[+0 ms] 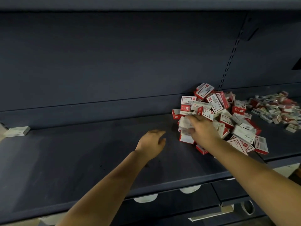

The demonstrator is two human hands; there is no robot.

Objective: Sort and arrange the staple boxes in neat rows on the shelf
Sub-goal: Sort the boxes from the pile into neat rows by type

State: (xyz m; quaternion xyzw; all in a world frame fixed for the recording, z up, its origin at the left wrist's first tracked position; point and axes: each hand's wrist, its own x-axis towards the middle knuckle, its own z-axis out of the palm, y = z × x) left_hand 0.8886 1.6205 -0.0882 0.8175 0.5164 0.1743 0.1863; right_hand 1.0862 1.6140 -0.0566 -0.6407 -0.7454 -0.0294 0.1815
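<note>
1. A heap of red-and-white staple boxes is piled on the right part of the dark shelf, against its far wall.
2. The right hand is laid on the heap's near-left side, its fingers curled around one box (motion-blurred).
3. The left hand is held over bare shelf just left of the heap, fingers relaxed, grasping nothing.
4. A single white box is seen at the far left edge.
5. A second, smaller-looking scatter of boxes is spread on the neighbouring shelf section to the right.
</note>
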